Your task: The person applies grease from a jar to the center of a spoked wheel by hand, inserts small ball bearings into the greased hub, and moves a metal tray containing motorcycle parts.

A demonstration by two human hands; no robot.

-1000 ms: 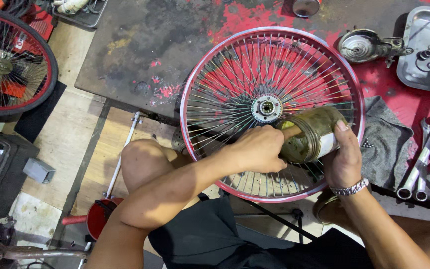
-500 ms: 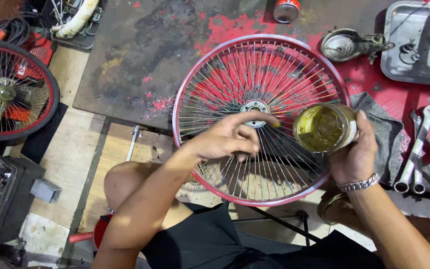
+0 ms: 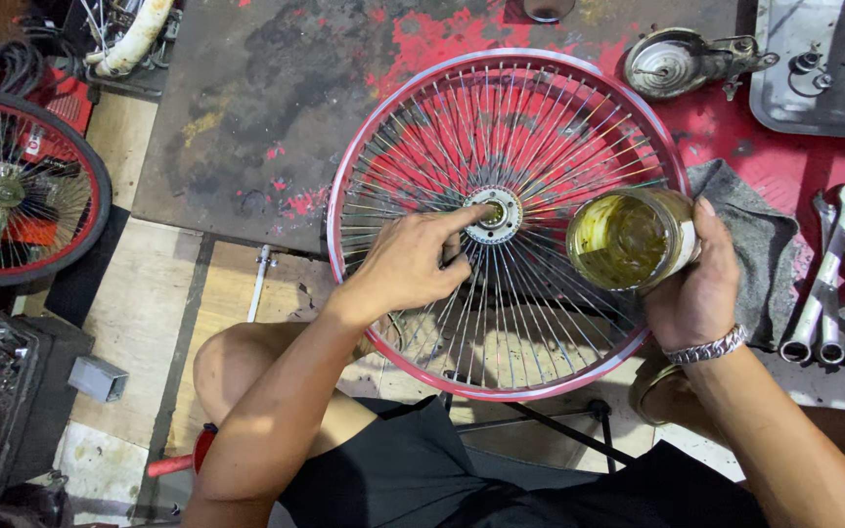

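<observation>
A red-rimmed spoked wheel [image 3: 364, 156] lies flat in front of me, its metal hub [image 3: 497, 217] at the centre. My left hand [image 3: 413, 264] rests over the spokes with the index finger stretched out, its tip touching the hub. My right hand [image 3: 696, 284], with a metal bracelet on the wrist, grips an open round tin of yellowish grease [image 3: 628, 240] held over the wheel's right side, its mouth tipped toward me.
A grey rag [image 3: 750, 244] lies right of the wheel, with spanners [image 3: 826, 284] beyond it. A round metal drum part [image 3: 672, 61] and a grey tray [image 3: 814, 98] sit at the top right. A second spoked wheel [image 3: 12, 186] lies at the left.
My left hand left the tin and moved to the hub, index finger now on it. My right hand turned the tin so its open mouth shows.
</observation>
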